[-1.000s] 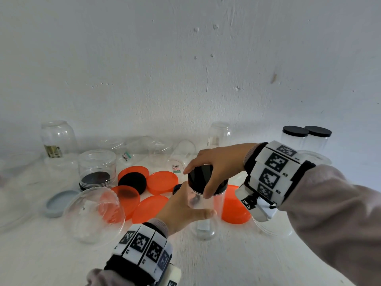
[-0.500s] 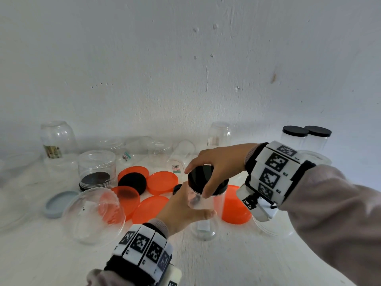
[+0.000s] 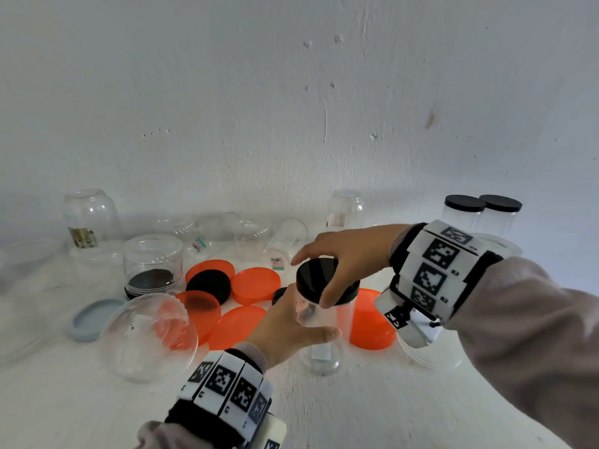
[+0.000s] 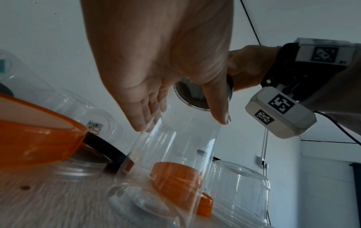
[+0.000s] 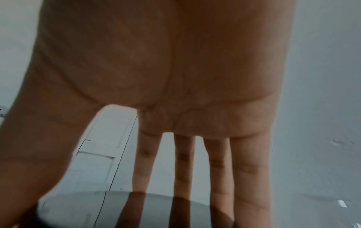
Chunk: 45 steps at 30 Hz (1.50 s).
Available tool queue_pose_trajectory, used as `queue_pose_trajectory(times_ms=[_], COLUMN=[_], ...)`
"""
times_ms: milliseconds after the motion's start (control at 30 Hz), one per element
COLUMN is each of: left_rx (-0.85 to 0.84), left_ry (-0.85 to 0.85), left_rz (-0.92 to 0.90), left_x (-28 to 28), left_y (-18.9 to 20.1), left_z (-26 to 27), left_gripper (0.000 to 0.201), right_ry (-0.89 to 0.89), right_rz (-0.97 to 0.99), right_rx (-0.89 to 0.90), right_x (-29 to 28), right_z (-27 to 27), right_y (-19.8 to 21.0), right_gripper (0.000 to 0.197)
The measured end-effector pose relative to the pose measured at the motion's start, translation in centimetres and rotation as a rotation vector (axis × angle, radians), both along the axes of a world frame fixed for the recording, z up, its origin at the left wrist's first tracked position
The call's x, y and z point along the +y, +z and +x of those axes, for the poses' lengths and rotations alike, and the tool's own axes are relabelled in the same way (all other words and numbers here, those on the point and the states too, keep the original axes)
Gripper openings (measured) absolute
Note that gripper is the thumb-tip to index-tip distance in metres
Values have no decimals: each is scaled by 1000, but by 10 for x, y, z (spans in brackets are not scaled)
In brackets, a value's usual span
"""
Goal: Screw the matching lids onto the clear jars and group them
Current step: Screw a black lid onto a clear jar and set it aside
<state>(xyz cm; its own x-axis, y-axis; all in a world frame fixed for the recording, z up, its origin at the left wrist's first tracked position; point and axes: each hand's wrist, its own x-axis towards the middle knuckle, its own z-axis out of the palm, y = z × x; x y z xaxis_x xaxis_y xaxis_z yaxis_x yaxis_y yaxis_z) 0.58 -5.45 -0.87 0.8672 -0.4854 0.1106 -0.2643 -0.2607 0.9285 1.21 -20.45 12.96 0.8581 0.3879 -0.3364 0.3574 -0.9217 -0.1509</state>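
A tall clear jar stands upright on the white table, and a black lid sits on its mouth. My left hand grips the jar's upper body, thumb on the near side and fingers round the back. My right hand comes from the right over the lid, thumb bent on the near rim and fingers stretched across the top. The left wrist view shows my left hand wrapped round the jar under the lid. In the blurred right wrist view, the lid lies below my straight fingers.
Two jars capped in black stand at the back right. Orange lids, a loose black lid, a grey-blue lid and a clear bowl lie to the left. Open clear jars line the wall.
Both hands stay on the jar and the lid, and the jar has not shifted. My right index finger has straightened slightly.
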Motion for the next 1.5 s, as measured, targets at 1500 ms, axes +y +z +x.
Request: queue_pose_trajectory(times_ms=[1500], left_rx=[-12], left_ry=[12], left_rz=[11], left_x=[-1], left_y=[0], left_z=[1], left_gripper=[80], right_ry=[11], right_rz=[39], right_rx=[-38], right_x=[-1], right_z=[4], right_y=[-5], right_gripper=[64])
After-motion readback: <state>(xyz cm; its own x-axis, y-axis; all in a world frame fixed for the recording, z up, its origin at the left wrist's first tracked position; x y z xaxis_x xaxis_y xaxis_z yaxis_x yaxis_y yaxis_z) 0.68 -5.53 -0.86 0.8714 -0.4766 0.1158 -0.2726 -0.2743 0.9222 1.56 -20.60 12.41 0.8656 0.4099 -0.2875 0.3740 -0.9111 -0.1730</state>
